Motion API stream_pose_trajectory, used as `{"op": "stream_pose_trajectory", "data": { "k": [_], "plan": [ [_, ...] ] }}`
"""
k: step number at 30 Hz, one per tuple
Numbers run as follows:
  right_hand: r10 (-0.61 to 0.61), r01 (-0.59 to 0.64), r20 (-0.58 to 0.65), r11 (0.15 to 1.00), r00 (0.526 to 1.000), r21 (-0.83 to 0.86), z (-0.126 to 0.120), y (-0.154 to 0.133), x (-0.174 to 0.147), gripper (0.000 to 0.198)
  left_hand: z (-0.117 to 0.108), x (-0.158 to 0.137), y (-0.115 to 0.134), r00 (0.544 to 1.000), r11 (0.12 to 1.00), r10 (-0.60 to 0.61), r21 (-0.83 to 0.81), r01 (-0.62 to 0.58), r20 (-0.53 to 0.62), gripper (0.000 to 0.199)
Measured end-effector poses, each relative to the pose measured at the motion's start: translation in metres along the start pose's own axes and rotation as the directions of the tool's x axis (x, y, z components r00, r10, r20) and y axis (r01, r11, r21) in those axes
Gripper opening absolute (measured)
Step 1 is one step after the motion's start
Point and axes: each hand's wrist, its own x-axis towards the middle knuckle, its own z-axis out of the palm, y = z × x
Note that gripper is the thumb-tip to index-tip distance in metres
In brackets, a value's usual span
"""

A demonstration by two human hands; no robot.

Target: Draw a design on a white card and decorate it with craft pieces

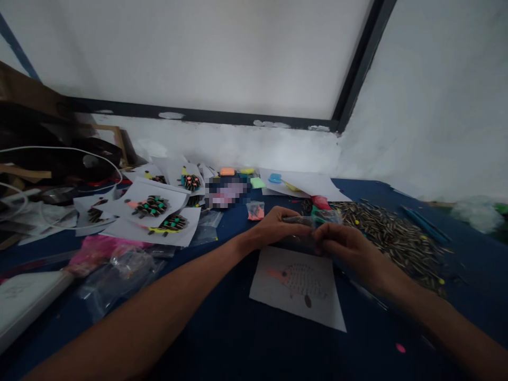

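Observation:
My left hand (278,226) and my right hand (343,243) are closed on a clear plastic packet (327,216), one at each side. Something dark shows under the left fingers, too blurred to name. Just below the hands lies a white sheet of paper (317,312) with a hedgehog drawing, its snout coloured orange-pink. Beyond my right hand spreads a heap of striped sunflower seeds (384,233). Past my left hand is a small plastic bag (256,210) with orange-pink material inside.
Paper sheets with seed-covered hedgehogs (153,206) lie at the left. Nearer are a pink plastic bag (105,251), clear bags (119,286) and a white box (27,301). Orange (227,172) and blue (274,178) blocks sit by the wall. Blue pens (424,225) lie right of the seeds.

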Motion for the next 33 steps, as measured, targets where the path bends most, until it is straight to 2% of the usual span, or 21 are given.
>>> {"op": "stream_pose_trajectory", "data": {
  "k": [9,16,24,33],
  "plan": [
    [0.021,-0.017,-0.045,0.997,0.999,0.077,-0.0005,0.0004,-0.0012,0.009,-0.0005,0.0008,-0.0031,1.000,0.999,0.010,-0.049,-0.009,0.026,0.025],
    [-0.013,0.006,-0.104,0.998,0.994,-0.060,-0.0026,-0.0011,0.0019,0.009,-0.0008,0.0010,-0.0030,1.000,0.999,0.005,-0.043,-0.006,-0.027,0.030],
    [-0.056,0.027,-0.153,0.982,0.987,-0.188,-0.0040,0.0018,0.0019,0.016,-0.0007,0.0022,-0.0038,1.000,0.999,0.009,-0.039,-0.010,-0.021,0.029],
    [-0.024,0.000,-0.126,0.982,0.992,-0.187,-0.0039,0.0028,0.0006,0.021,-0.0001,0.0006,-0.0023,1.000,0.998,-0.001,-0.064,0.002,0.011,0.025]
  ]
}}
